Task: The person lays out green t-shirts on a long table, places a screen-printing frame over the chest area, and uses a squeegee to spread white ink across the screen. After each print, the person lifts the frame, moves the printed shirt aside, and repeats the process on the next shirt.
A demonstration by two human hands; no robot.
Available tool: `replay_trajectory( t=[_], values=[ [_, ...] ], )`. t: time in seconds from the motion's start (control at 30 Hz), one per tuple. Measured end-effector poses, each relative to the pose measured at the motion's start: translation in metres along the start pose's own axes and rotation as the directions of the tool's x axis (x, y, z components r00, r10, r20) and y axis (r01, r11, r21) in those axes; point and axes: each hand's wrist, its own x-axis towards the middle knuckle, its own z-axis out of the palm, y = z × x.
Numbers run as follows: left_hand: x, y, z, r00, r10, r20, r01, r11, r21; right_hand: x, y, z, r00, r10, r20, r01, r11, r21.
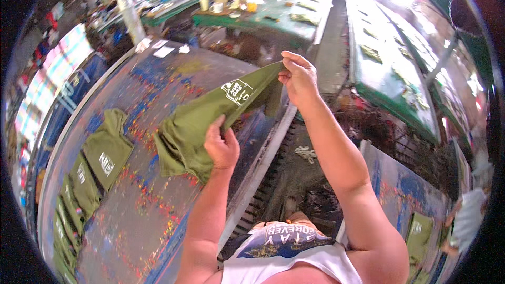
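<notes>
An olive-green printed fabric piece point(197, 113) with a white print near its upper edge is stretched between my two hands. My right hand point(300, 78) is raised and pinches its far right corner, which is lifted off the table. Lower down, my left hand point(222, 146) grips the near edge, with the thumb on one side and the fingers partly behind the cloth. The left end of the piece drapes onto the paint-speckled table point(158, 221). To its left, several similar olive-green pieces point(108, 152) lie overlapping in a row, white prints facing up.
A raised metal edge point(263, 179) borders the table on my right, beside a narrow aisle. Long green-sided tables point(389, 94) carry more fabric pieces. Cups point(216, 7) stand on the far table. At the lower right, another person point(468, 221) is beside a table holding a green piece point(421, 236).
</notes>
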Motion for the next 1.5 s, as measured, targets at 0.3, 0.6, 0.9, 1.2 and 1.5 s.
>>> replay_trajectory(
  t=[0.3, 0.6, 0.9, 1.2, 1.5],
  values=[
    [0.129, 0.141, -0.051, 0.943, -0.176, 0.283, 0.314, 0.751, -0.581, -0.160, -0.161, -0.018, 0.899, -0.413, 0.143, 0.433, 0.889, -0.149],
    [0.116, 0.274, -0.019, 0.646, 0.145, 0.749, 0.731, 0.166, -0.662, -0.428, -0.242, -0.074, 0.719, -0.695, -0.011, 0.274, 0.298, -0.914],
    [0.033, 0.456, -0.009, 0.207, 0.514, 0.832, 0.815, 0.379, -0.438, -0.675, -0.246, -0.029, 0.739, -0.664, 0.114, -0.171, -0.348, -0.922],
    [-0.052, 0.605, -0.079, -0.007, 0.678, 0.735, 0.805, 0.440, -0.398, -0.775, -0.237, 0.007, 0.796, -0.537, -0.279, -0.571, -0.515, -0.639],
    [-0.077, 0.680, -0.149, 0.014, 0.732, 0.681, 0.829, 0.373, -0.418, -0.835, -0.239, -0.017, 0.530, -0.841, -0.108, -0.744, -0.400, -0.534]
  ],
)
